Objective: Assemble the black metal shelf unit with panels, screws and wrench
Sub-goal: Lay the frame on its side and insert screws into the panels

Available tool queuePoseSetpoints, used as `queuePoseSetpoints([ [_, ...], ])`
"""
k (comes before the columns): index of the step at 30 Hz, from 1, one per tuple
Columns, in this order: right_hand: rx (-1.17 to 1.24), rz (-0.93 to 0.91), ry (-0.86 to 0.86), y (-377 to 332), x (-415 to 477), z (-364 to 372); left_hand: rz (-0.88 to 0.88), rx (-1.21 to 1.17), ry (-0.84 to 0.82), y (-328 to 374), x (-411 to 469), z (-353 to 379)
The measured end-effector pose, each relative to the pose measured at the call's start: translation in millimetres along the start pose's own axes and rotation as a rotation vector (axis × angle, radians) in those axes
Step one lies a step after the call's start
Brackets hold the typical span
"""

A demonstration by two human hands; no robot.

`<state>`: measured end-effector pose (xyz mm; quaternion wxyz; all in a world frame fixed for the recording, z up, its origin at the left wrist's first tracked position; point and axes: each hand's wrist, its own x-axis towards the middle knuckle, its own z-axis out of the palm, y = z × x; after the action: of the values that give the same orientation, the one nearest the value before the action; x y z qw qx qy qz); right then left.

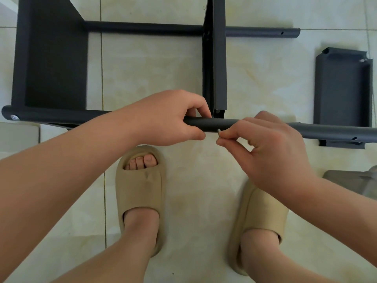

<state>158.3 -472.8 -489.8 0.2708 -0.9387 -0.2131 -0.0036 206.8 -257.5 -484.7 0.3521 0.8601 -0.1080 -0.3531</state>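
Observation:
The black shelf frame lies on its side on the tiled floor. Its near tube [318, 130] runs left to right across the middle. My left hand [169, 117] grips this tube just left of the upright middle panel [219, 64]. My right hand [265, 146] pinches a small silver screw [218, 133] against the tube's front side, right below the panel's corner. The left panel [53, 64] is fixed to the tube with a silver screw [14, 117]. The far tube [153, 28] runs parallel at the back.
A loose black panel [342, 92] lies on the floor at the right, partly under the near tube. A grey object [357, 181] sits at the right edge. My two feet in beige slippers [140, 190] stand below the tube.

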Motion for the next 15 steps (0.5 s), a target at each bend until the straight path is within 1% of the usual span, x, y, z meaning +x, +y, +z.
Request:
queuePoseSetpoints([
  [3, -0.015, -0.070, 0.014, 1.6, 1.0, 1.6, -0.005, 0.000, 0.002, -0.4, -0.2, 0.3],
  [5, 0.000, -0.069, -0.008, 1.2, 1.0, 2.2, -0.010, 0.000, -0.003, -0.6, -0.6, 0.3],
  [9, 0.127, 0.113, -0.057, -4.9, 3.3, -2.1, -0.010, 0.005, -0.036, 1.4, 0.9, -1.5],
  [11, 0.115, 0.130, -0.061, -8.7, 4.4, -2.7, -0.007, -0.005, -0.067, 2.0, 2.0, -2.2],
  [15, 0.077, 0.128, -0.085, -9.7, 8.2, -1.4, -0.011, -0.047, -0.178, 2.6, 1.4, -4.0],
])
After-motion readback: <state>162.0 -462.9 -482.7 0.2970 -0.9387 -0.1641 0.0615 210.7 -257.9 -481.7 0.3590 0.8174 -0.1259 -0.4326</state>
